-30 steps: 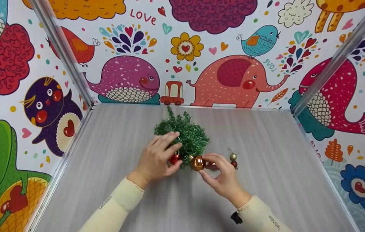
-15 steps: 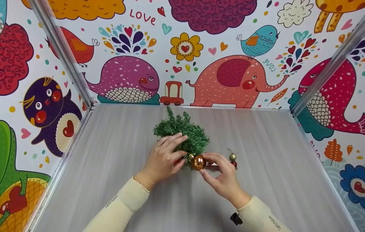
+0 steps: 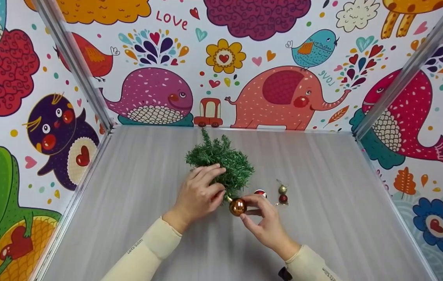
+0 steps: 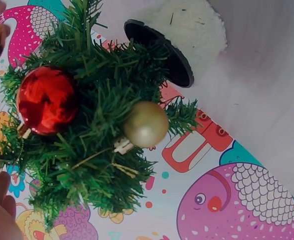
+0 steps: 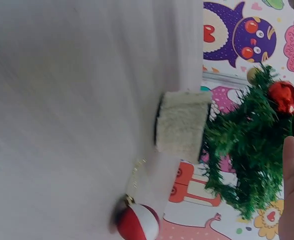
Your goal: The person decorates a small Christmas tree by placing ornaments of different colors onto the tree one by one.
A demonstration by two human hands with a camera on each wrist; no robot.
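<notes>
A small artificial Christmas tree (image 3: 225,160) stands in the middle of the table. In the left wrist view it carries a shiny red bauble (image 4: 47,100) and a matte gold bauble (image 4: 146,124). My left hand (image 3: 200,193) is at its near left side, thumb and index finger pinching the greenery; its fingers hide part of the tree. My right hand (image 3: 264,222) pinches a shiny copper bauble (image 3: 238,207) between thumb and fingers. The bauble's gold cap points toward the tree, close to the left fingertips. The tree's whitish base (image 5: 181,125) shows in the right wrist view.
A red-and-white bauble (image 5: 139,222) with a gold cord lies on the table right of the tree. Farther right are a small gold ball (image 3: 283,189) and a small dark red ball (image 3: 283,199). Cartoon-printed walls (image 3: 221,23) with metal rails enclose the table.
My left hand has shifted right and its thumb and index finger have closed together on the tree. The right hand has drawn the copper bauble slightly toward me, uncovering the red-and-white bauble.
</notes>
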